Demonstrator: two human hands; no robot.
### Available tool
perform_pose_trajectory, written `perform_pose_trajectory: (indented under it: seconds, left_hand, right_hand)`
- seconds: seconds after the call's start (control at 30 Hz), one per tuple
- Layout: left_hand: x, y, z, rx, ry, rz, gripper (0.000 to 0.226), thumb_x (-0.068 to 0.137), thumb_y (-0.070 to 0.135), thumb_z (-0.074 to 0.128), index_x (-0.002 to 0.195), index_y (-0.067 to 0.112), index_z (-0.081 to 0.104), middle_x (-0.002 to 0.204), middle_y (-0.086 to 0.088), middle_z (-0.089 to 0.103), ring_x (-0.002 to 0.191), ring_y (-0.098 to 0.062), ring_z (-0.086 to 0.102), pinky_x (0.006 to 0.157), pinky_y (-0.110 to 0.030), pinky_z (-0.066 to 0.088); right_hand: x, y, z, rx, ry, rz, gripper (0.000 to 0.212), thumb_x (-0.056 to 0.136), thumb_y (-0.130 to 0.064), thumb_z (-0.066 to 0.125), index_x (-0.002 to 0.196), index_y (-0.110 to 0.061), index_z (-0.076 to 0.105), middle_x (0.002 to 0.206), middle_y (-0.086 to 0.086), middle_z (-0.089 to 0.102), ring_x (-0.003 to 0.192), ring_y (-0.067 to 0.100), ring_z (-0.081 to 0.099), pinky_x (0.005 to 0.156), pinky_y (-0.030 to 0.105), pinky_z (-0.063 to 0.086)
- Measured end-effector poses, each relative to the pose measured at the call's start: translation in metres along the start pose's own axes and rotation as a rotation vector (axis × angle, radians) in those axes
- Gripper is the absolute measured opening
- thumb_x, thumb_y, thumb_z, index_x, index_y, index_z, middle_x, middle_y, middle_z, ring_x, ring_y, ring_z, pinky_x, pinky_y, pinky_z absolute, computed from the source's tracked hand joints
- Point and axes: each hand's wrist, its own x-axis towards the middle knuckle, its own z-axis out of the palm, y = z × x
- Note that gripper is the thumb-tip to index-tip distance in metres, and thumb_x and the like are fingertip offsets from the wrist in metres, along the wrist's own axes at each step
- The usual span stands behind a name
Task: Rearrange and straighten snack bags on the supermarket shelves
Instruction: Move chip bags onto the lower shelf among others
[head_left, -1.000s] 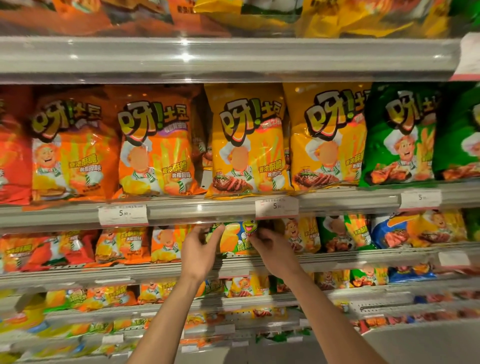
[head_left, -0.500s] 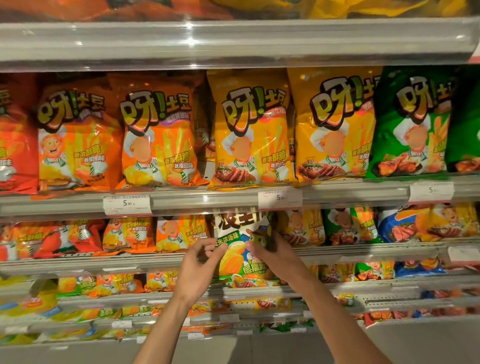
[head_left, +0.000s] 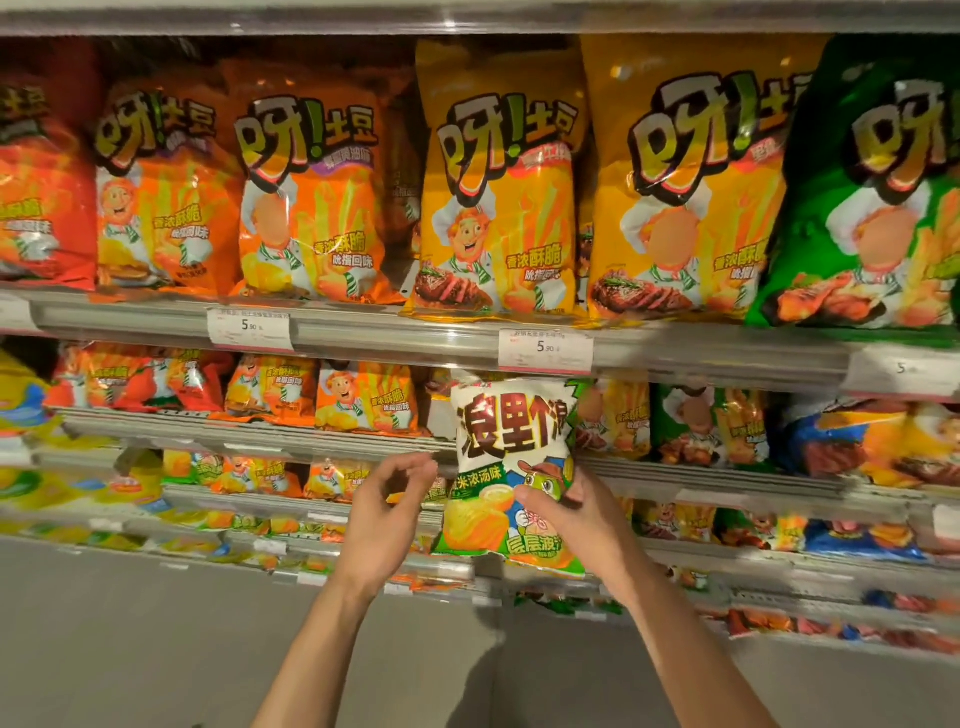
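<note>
Head | right hand (head_left: 576, 514) grips white-green bag (head_left: 511, 467) | left hand (head_left: 387, 512) loose | tags "5.90" (head_left: 545, 349)

White-and-green snack bag (head_left: 511, 467): glossy plastic film, lightly crinkled, creased at the lower edge. Orange bags (head_left: 311, 202), yellow bags (head_left: 498, 208) and green bag (head_left: 872, 208) on the upper shelf: shiny printed film, catching highlights. Shelf edge rail (head_left: 405, 332): smooth clear-looking plastic strip over grey metal. Price labels (head_left: 545, 349): matt white paper. Floor (head_left: 130, 649): dull, smooth grey.
</note>
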Motion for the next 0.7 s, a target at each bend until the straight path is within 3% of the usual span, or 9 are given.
perform_pose_trajectory:
  seconds: [0.1,0.27,0.37,0.43,0.5,0.6,0.7]
  left_hand:
    - [-0.009,0.0,-0.001,-0.017,0.013,0.002,0.012,0.098,0.026,0.065,0.107,0.024,0.073,0.102,0.012,0.076,0.1,-0.013,0.071,0.094,-0.035,0.055]
    - [-0.014,0.005,-0.018,-0.002,-0.042,0.048,0.011,0.098,0.026,0.065,0.105,0.03,0.072,0.1,0.021,0.075,0.097,-0.004,0.07,0.093,-0.033,0.054]
    - [-0.015,0.004,-0.018,-0.011,-0.086,0.08,0.013,0.099,0.022,0.064,0.105,0.029,0.072,0.1,0.023,0.074,0.096,0.002,0.068,0.089,-0.028,0.052]
    - [-0.019,0.002,-0.014,-0.017,-0.119,0.102,0.014,0.1,0.019,0.063,0.105,0.027,0.073,0.101,0.025,0.074,0.098,0.004,0.067,0.087,-0.017,0.051]
    - [-0.025,0.001,-0.007,-0.02,-0.154,0.11,0.014,0.101,0.017,0.062,0.107,0.024,0.073,0.1,0.024,0.074,0.098,0.003,0.066,0.083,-0.008,0.049]
    - [-0.035,0.003,0.005,-0.028,-0.209,0.095,0.013,0.099,0.022,0.064,0.109,0.024,0.072,0.097,0.018,0.074,0.096,0.002,0.067,0.083,-0.008,0.049]
    - [-0.044,0.01,0.022,-0.034,-0.236,0.099,0.01,0.098,0.026,0.066,0.106,0.027,0.072,0.098,0.01,0.075,0.091,0.006,0.066,0.08,-0.013,0.05]
  right_hand:
    - [-0.01,0.006,-0.002,0.029,-0.018,0.013,0.037,0.082,-0.05,0.081,0.115,-0.043,0.066,0.11,-0.02,0.075,0.103,0.0,0.07,0.093,0.032,0.055]
    - [-0.044,0.009,-0.001,0.076,0.088,0.075,0.057,0.066,-0.067,0.083,0.116,-0.049,0.062,0.107,-0.03,0.072,0.102,-0.005,0.068,0.084,0.022,0.052]
    - [-0.066,0.015,-0.008,0.106,0.223,0.105,0.076,0.052,-0.078,0.082,0.117,-0.044,0.064,0.112,-0.018,0.075,0.11,0.009,0.069,0.097,0.037,0.054]
    - [-0.082,0.02,-0.014,0.121,0.308,0.108,0.066,0.051,-0.076,0.082,0.107,-0.045,0.068,0.103,-0.018,0.077,0.103,0.011,0.072,0.093,0.038,0.056]
    - [-0.098,0.025,-0.02,0.155,0.381,0.103,0.053,0.053,-0.07,0.081,0.099,-0.048,0.07,0.096,-0.02,0.078,0.091,0.004,0.074,0.082,0.031,0.058]
    - [-0.121,0.032,-0.032,0.229,0.445,0.085,0.059,0.06,-0.059,0.085,0.112,-0.037,0.069,0.1,-0.012,0.079,0.09,0.008,0.076,0.072,0.025,0.061]
    - [-0.137,0.036,-0.049,0.278,0.476,0.069,0.056,0.066,-0.052,0.085,0.117,-0.035,0.068,0.105,-0.008,0.079,0.096,0.014,0.077,0.075,0.027,0.063]
